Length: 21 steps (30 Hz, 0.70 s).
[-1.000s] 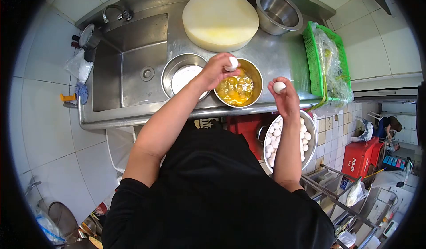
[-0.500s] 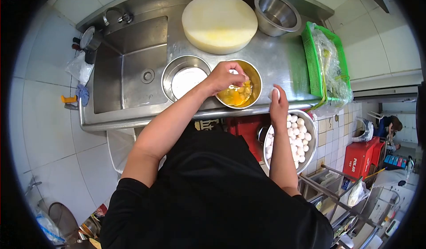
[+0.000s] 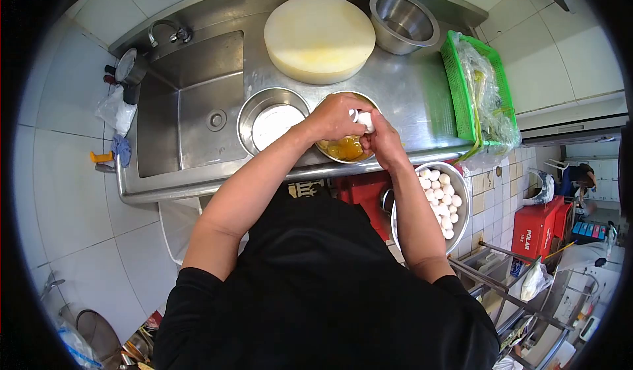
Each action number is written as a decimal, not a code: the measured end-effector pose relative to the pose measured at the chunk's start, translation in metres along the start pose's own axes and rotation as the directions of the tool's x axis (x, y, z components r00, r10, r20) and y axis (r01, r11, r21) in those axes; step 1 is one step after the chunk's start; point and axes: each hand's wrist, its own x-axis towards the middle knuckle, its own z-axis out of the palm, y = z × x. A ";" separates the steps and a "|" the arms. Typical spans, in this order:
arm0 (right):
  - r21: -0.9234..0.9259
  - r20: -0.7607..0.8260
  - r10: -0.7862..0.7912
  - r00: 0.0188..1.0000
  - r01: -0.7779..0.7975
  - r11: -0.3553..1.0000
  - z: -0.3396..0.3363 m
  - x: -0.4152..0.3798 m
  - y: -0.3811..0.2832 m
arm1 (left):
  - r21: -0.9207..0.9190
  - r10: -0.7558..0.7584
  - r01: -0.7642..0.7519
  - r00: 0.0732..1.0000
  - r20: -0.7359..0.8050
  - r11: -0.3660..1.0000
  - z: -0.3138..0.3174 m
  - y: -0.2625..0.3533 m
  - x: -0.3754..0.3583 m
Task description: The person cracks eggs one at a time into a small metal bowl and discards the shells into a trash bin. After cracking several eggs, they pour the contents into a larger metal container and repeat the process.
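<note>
My left hand (image 3: 335,117) is over the right-hand steel bowl (image 3: 376,104), its fingers curled around a white piece (image 3: 354,115) that looks like eggshell, mostly hidden by the fingers. Against those fingers is a white egg (image 3: 365,122), gripped by my right hand (image 3: 386,144). Both hands meet above the bowl and cover much of it. Below them, yellow raw egg (image 3: 346,148) lies in the bowl. Just left, touching or nearly touching, stands a second steel bowl (image 3: 246,125) with a pale, bright bottom. Under my right forearm, a large metal basin (image 3: 466,202) holds several white eggs (image 3: 446,191).
Behind the bowls sits a thick round chopping block (image 3: 320,34), with a deep steel bowl (image 3: 403,24) beside it. A green basket (image 3: 459,86) with plastic bags stands at right. At left is a sink (image 3: 191,126). A person (image 3: 580,179) is far off at right.
My right hand has brought the egg up and left from beside the counter edge to my left hand over the bowl. The left hand has stayed over the bowl.
</note>
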 end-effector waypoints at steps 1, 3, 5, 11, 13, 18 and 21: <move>-0.080 0.012 -0.024 1.000 0.025 0.997 0.001 0.002 0.000 | 0.000 -0.001 0.001 1.000 -0.002 1.000 0.000 -0.001 -0.002; -0.144 0.014 -0.044 0.999 0.046 0.988 0.003 0.005 0.001 | -0.061 -0.070 0.067 0.996 -0.056 0.996 0.001 -0.004 -0.005; -0.208 0.019 -0.066 0.998 0.068 0.976 0.004 0.006 -0.002 | -0.043 -0.065 0.063 0.996 -0.060 0.997 0.001 -0.010 -0.006; -0.794 0.157 -0.508 0.847 0.414 0.445 0.005 0.003 -0.014 | 0.077 -0.004 0.009 0.998 -0.067 0.997 0.000 -0.015 -0.006; -0.863 0.093 -0.473 0.876 0.308 0.401 0.011 -0.001 -0.022 | 0.082 0.006 -0.001 0.998 -0.061 0.997 0.002 -0.013 -0.005; -0.626 -0.130 -0.451 0.883 0.279 0.728 0.007 0.022 0.010 | 0.029 0.020 -0.016 0.992 -0.128 0.999 0.024 -0.008 -0.003; -0.570 -0.236 -0.371 0.898 0.181 0.801 -0.001 0.007 0.019 | -0.487 -0.328 0.290 0.945 0.008 0.824 0.018 -0.012 -0.007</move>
